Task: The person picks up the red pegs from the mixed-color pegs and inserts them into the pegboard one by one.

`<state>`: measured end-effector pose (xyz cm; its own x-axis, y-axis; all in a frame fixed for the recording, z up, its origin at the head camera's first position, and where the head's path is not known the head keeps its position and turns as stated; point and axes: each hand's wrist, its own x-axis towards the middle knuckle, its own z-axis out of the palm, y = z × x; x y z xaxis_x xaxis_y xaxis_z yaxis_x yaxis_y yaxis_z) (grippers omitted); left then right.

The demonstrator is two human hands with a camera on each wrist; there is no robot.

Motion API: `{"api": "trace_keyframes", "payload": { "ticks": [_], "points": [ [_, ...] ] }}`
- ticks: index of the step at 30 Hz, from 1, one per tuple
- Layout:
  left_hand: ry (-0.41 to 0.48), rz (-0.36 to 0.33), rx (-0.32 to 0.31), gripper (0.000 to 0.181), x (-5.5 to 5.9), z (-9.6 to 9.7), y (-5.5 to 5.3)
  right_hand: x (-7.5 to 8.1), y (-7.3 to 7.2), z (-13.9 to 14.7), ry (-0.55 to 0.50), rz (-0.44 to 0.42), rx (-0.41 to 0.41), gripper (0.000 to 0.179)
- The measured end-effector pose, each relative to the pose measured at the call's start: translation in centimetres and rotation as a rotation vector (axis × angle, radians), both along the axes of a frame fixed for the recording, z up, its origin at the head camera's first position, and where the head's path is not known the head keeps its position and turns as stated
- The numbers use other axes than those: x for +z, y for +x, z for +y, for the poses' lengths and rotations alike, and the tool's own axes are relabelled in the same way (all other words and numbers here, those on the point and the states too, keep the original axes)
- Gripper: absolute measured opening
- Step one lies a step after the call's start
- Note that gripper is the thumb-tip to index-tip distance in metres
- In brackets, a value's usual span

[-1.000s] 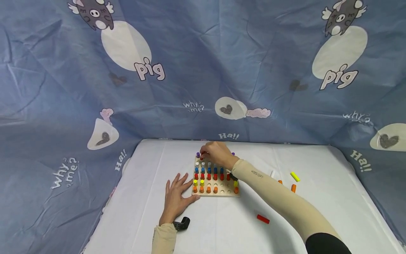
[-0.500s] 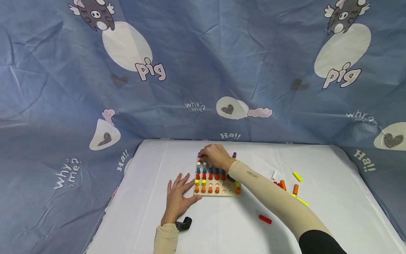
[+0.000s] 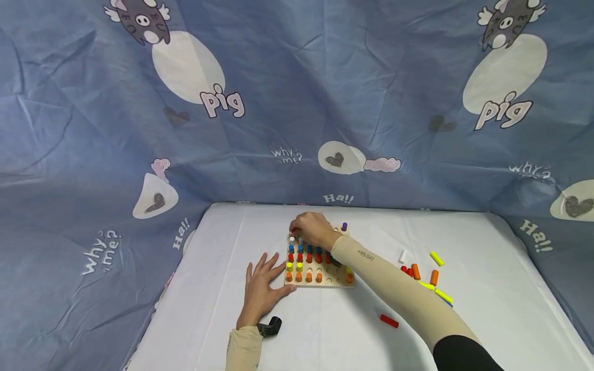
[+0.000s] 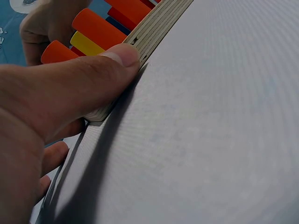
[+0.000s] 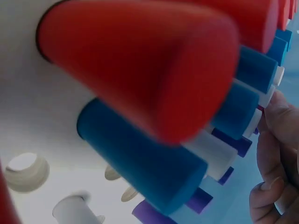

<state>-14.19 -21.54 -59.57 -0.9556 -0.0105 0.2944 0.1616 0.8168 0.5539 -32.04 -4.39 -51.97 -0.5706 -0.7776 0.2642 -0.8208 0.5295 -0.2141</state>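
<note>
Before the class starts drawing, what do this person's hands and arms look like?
The left hand and right hand wear no gloves. A left beige sleeve and right beige sleeve cover the forearms; the right one has small dark lettering and meets a black sleeve higher up. A black wrist device sits at the left wrist; something dark shows near the right wrist, mostly hidden.
</note>
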Motion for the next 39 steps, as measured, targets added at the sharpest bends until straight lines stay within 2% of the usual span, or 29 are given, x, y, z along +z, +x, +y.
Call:
{"api": "trace_keyframes", "payload": {
  "ticks": [6, 14, 21, 28, 37, 39],
  "points": [
    [-0.003, 0.008, 0.001, 0.071, 0.0, 0.0, 0.0, 0.0, 0.0, 0.0, 0.008, -0.005, -0.007, 0.007],
    [0.002, 0.017, -0.004, 0.071, -0.1, 0.0, 0.1, -0.6, 0.1, 0.0, 0.086, -0.014, 0.0, 0.019],
    [-0.001, 0.011, 0.001, 0.071, -0.1, 0.0, 0.1, -0.2, 0.3, 0.3, 0.097, -0.013, -0.012, 0.031],
    [-0.005, 0.011, -0.001, 0.072, 0.0, 0.0, 0.0, 0.9, 0.8, 2.0, 0.064, 0.113, -0.036, 0.027],
    [-0.002, 0.005, 0.0, 0.072, 0.0, 0.1, 0.0, 3.0, 2.6, 5.8, 0.114, 0.137, -0.024, 0.009],
    [0.004, -0.004, 0.004, 0.072, 0.0, 0.2, 0.1, 3.4, 3.2, 6.8, 0.131, 0.135, -0.023, 0.012]
  ]
}}
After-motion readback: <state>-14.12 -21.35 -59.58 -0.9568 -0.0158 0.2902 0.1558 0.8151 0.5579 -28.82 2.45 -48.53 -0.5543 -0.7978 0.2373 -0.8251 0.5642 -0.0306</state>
